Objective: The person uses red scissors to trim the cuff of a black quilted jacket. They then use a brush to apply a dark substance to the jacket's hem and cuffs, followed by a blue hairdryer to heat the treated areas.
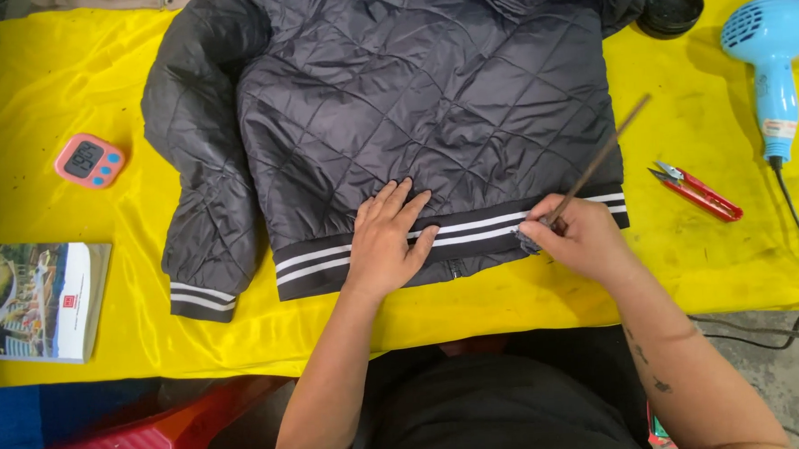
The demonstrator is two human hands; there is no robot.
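quilted jacket [431, 99] top cut off | left hand [384, 243] flat, fingers spread | right hand [577, 236] pinching brush [596, 160], tip hidden

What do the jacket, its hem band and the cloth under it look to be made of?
Jacket: dark synthetic shell, probably nylon or polyester; slight sheen, diamond quilting. Hem band: ribbed knit, black with white stripes, matte. Yellow cloth: satin-like fabric; glossy highlights and soft wrinkles.

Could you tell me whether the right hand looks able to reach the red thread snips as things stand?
Probably yes: the red thread snips lie on bare yellow cloth beside the right hand, though it holds a thin stick.
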